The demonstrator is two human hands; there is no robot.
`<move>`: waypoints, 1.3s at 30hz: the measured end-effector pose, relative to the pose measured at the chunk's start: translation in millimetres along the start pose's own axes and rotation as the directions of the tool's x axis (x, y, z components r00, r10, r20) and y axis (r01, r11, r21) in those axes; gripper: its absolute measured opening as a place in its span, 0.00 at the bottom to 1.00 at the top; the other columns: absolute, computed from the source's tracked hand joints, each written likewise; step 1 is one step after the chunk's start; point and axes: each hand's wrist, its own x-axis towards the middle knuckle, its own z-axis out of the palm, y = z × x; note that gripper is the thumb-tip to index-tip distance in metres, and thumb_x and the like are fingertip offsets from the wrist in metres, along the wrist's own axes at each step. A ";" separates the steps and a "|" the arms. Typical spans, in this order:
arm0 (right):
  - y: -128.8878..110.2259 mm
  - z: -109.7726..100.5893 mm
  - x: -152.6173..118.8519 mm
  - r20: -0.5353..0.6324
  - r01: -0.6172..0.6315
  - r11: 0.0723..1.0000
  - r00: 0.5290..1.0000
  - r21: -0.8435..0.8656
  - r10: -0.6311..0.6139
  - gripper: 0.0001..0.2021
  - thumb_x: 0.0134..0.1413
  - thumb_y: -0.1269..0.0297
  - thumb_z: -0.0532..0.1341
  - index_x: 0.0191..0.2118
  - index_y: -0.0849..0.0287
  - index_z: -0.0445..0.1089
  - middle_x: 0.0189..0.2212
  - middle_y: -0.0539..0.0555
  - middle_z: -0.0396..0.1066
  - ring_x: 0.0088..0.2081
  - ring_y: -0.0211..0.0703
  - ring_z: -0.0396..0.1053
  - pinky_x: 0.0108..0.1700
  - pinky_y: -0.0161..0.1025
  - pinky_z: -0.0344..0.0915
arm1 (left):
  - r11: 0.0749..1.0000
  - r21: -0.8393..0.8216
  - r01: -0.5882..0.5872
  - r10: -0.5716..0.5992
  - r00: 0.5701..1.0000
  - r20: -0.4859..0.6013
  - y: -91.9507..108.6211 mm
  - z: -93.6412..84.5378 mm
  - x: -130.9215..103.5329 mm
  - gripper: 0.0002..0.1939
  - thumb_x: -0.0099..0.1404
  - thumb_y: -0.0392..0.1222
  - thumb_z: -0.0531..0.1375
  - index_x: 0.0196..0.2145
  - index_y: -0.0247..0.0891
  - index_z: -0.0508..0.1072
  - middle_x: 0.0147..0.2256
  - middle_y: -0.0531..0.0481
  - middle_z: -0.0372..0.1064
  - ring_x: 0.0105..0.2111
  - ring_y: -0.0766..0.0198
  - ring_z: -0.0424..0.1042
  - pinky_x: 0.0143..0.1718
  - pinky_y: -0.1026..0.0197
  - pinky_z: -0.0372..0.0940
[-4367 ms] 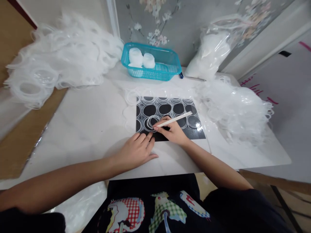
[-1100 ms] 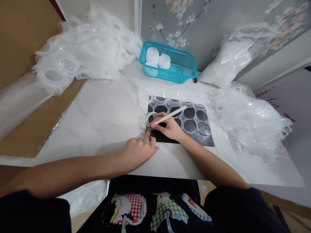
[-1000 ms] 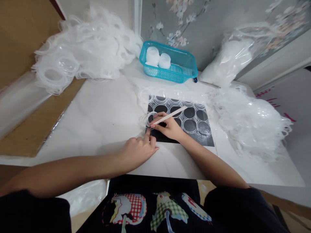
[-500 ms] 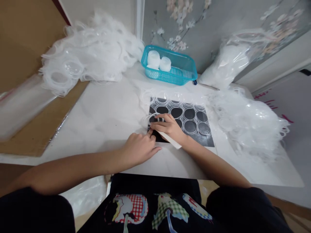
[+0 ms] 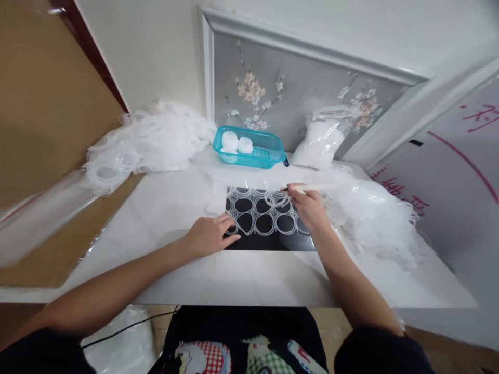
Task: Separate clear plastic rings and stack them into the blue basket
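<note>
On the white table lies a black sheet (image 5: pixel 268 240) with rows of clear plastic rings (image 5: pixel 245 223) on it. My left hand (image 5: pixel 208 235) rests at its left edge, fingertips on a ring there, thumb apart from the bent fingers and nothing gripped. Above the sheet's right part, my right hand (image 5: pixel 310 208) is closed on a slim white tool (image 5: pixel 325 187) with a dark tip. Loose clear rings (image 5: pixel 275 198) hang by that tip; whether the fingers also pinch them I cannot tell.
A large heap of clear rings (image 5: pixel 156 140) stands at the back left, another heap (image 5: pixel 374 213) at the right. Behind the sheet are a blue basket (image 5: pixel 268 156) with white rolls and a filled clear bag (image 5: pixel 319 137). Cardboard (image 5: pixel 42 259) lies at the left.
My right hand has moved from the sheet's left side to its upper right with the tool and rings. My left hand stays near the left edge. The view has tilted up.
</note>
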 end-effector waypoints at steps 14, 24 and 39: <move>-0.4 0.0 -22.3 0.400 -0.519 0.635 0.853 0.573 0.336 0.05 0.48 0.69 0.69 0.33 0.58 0.73 0.32 0.50 0.79 0.38 0.38 0.77 0.39 0.31 0.72 | 0.968 -0.147 0.202 -0.205 0.979 0.000 36.6 -70.8 22.7 0.21 0.63 0.61 0.55 0.39 0.43 0.75 0.35 0.52 0.76 0.27 0.63 0.69 0.31 0.62 0.57; 7.3 18.6 -44.3 0.530 -0.545 0.618 0.815 0.566 0.234 0.10 0.41 0.63 0.74 0.31 0.55 0.74 0.37 0.48 0.78 0.40 0.39 0.76 0.44 0.35 0.71 | 0.792 -0.609 -0.040 -0.173 0.942 -0.288 46.0 -13.6 50.7 0.17 0.62 0.55 0.59 0.34 0.37 0.75 0.32 0.50 0.70 0.27 0.66 0.64 0.29 0.63 0.60; 17.2 24.6 -51.4 0.521 -0.420 0.764 0.844 0.490 0.129 0.08 0.42 0.60 0.72 0.31 0.54 0.76 0.38 0.49 0.76 0.41 0.38 0.71 0.45 0.35 0.66 | 0.717 -0.697 -0.017 -0.258 0.922 -0.289 56.9 7.1 45.6 0.13 0.64 0.51 0.59 0.35 0.38 0.73 0.33 0.53 0.69 0.26 0.68 0.62 0.27 0.65 0.59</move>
